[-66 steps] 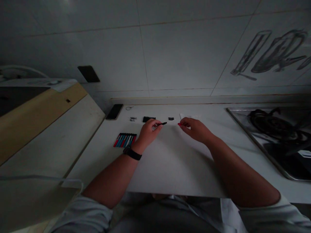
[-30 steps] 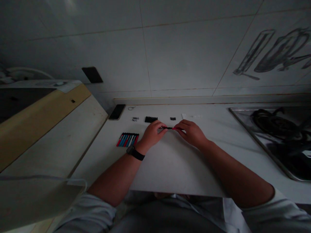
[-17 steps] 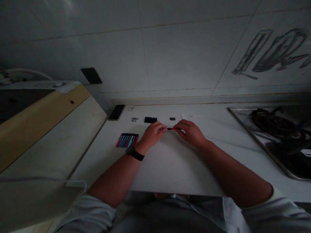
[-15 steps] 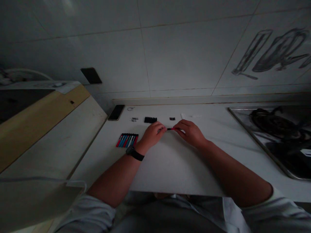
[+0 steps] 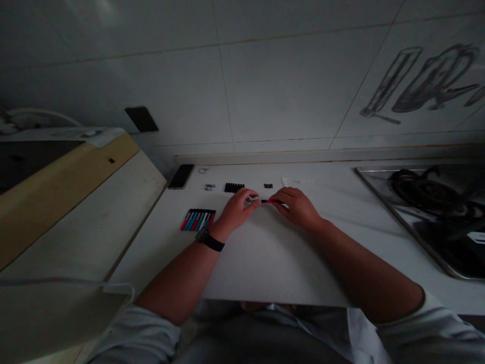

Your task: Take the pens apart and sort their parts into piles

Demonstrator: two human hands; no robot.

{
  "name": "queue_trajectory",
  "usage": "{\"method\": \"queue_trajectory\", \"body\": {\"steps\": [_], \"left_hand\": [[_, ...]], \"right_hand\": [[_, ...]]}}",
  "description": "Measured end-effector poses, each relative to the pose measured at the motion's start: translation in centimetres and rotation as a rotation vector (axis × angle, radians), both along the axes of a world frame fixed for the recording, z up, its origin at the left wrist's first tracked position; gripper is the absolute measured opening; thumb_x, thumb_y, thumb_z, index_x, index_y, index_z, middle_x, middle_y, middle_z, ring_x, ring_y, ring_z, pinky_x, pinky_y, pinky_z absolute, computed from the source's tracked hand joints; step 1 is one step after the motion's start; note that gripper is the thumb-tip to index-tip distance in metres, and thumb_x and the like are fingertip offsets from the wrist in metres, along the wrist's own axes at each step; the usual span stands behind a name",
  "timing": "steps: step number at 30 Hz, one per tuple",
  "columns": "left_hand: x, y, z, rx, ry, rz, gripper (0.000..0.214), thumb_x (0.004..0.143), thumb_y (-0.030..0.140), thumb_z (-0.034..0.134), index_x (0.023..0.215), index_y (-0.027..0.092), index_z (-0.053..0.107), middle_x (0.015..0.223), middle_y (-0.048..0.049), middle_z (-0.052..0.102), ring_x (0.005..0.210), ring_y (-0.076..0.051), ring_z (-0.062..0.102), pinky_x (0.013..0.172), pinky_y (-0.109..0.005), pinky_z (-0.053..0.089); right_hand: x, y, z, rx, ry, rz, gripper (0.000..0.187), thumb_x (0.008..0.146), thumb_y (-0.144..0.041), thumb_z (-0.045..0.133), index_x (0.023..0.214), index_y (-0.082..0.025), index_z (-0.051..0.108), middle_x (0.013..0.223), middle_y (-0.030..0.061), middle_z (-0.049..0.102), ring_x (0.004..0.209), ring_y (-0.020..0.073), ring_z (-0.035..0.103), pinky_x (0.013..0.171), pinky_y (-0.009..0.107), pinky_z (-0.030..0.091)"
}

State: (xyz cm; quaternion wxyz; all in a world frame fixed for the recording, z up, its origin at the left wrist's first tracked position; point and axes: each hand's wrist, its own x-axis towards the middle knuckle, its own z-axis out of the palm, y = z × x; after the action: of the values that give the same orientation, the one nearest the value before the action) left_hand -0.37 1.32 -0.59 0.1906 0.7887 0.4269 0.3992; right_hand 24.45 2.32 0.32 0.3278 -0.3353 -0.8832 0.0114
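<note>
Hands nearly meeting over the far middle of the white bench (image 5: pixel 273 263), viewed from above and behind, in dim light. Left hand (image 5: pixel 237 210), with a black watch (image 5: pixel 207 239) on its wrist, pinching one end of a slim pen (image 5: pixel 268 201) between thumb and fingertips. Only a short stretch of the slim pen on show in the gap between the hands, dark at the left and red at the right, lying level and close to the bench top; touching it or not, impossible to tell. Right hand (image 5: pixel 299 207) pinching the red end, fingers curled inward.

Then, sweeping from left to right:

- Far left, beside the bench: a pale board with a wooden strip (image 5: pixel 60 187).
- On the wall above it: a dark rectangular plate (image 5: pixel 141 119).
- At the far left corner of the bench: a dark phone (image 5: pixel 181 176), lying flat.
- Nearer, just left of the left hand: a tidy row of red and blue pens (image 5: pixel 198 219), side by side.
- Along the far edge: a few tiny metal bits (image 5: pixel 208 186), a row of black caps (image 5: pixel 234 187), one small black piece (image 5: pixel 268 186), and some small white pieces (image 5: pixel 295 181), too small to make out.
- Far right, well apart from the hands: a steel gas hob (image 5: pixel 428 212) with a black burner grate.
</note>
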Motion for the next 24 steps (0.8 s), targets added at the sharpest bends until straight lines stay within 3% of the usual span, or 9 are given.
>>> {"method": "queue_trajectory", "body": {"steps": [5, 9, 12, 15, 19, 24], "left_hand": [[-0.05, 0.25, -0.06, -0.011, 0.056, -0.006, 0.031, 0.107, 0.032, 0.046, 0.088, 0.018, 0.065, 0.098, -0.0061, 0.064, 0.098, -0.02, 0.062, 0.093, -0.037, 0.051], [0.0, 0.18, -0.22, -0.009, 0.023, -0.025, 0.009, 0.1, 0.026, 0.06, 0.096, 0.019, 0.062, 0.101, -0.0051, 0.063, 0.096, -0.019, 0.062, 0.09, -0.035, 0.051], [0.01, 0.0, -0.16, -0.02, -0.022, -0.014, 0.02, 0.093, 0.026, 0.07, 0.11, 0.02, 0.06, 0.109, -0.0055, 0.063, 0.094, -0.017, 0.062, 0.086, -0.033, 0.052], [0.01, -0.02, 0.04, -0.019, -0.005, -0.018, 0.012, 0.1, 0.031, 0.061, 0.105, 0.02, 0.063, 0.107, -0.0057, 0.064, 0.096, -0.018, 0.062, 0.089, -0.034, 0.052], [0.11, 0.11, 0.16, -0.016, 0.044, -0.026, 0.029, 0.107, 0.031, 0.045, 0.089, 0.019, 0.064, 0.099, -0.0061, 0.064, 0.099, -0.019, 0.063, 0.093, -0.036, 0.051], [0.15, -0.04, 0.02, 0.005, 0.051, -0.045, 0.007, 0.1, 0.024, 0.059, 0.095, 0.019, 0.063, 0.101, -0.0054, 0.062, 0.097, -0.019, 0.061, 0.09, -0.035, 0.051]], "right_hand": [[-0.07, -0.09, 0.14, -0.005, 0.0, 0.019, 0.019, 0.102, -0.028, 0.059, 0.107, -0.02, 0.075, 0.099, 0.0098, 0.074, 0.091, 0.0232, 0.067, 0.084, 0.038, 0.048], [0.01, 0.03, 0.03, -0.004, -0.005, 0.017, 0.018, 0.102, -0.027, 0.059, 0.107, -0.02, 0.075, 0.099, 0.01, 0.074, 0.091, 0.0235, 0.067, 0.083, 0.037, 0.048], [0.1, 0.1, 0.0, 0.001, 0.003, 0.016, 0.018, 0.102, -0.027, 0.059, 0.107, -0.02, 0.075, 0.099, 0.0098, 0.074, 0.09, 0.0235, 0.066, 0.083, 0.038, 0.048], [0.09, 0.02, 0.13, -0.004, 0.006, 0.017, 0.019, 0.102, -0.027, 0.059, 0.108, -0.02, 0.075, 0.099, 0.0099, 0.074, 0.09, 0.0234, 0.066, 0.083, 0.038, 0.048], [0.03, -0.08, 0.25, -0.009, -0.001, 0.027, 0.019, 0.103, -0.028, 0.058, 0.108, -0.02, 0.075, 0.099, 0.0098, 0.074, 0.091, 0.0232, 0.066, 0.083, 0.037, 0.048], [0.12, 0.04, 0.06, -0.008, -0.005, 0.019, 0.019, 0.102, -0.027, 0.058, 0.107, -0.021, 0.075, 0.099, 0.0096, 0.074, 0.09, 0.0233, 0.066, 0.084, 0.037, 0.047]]}}
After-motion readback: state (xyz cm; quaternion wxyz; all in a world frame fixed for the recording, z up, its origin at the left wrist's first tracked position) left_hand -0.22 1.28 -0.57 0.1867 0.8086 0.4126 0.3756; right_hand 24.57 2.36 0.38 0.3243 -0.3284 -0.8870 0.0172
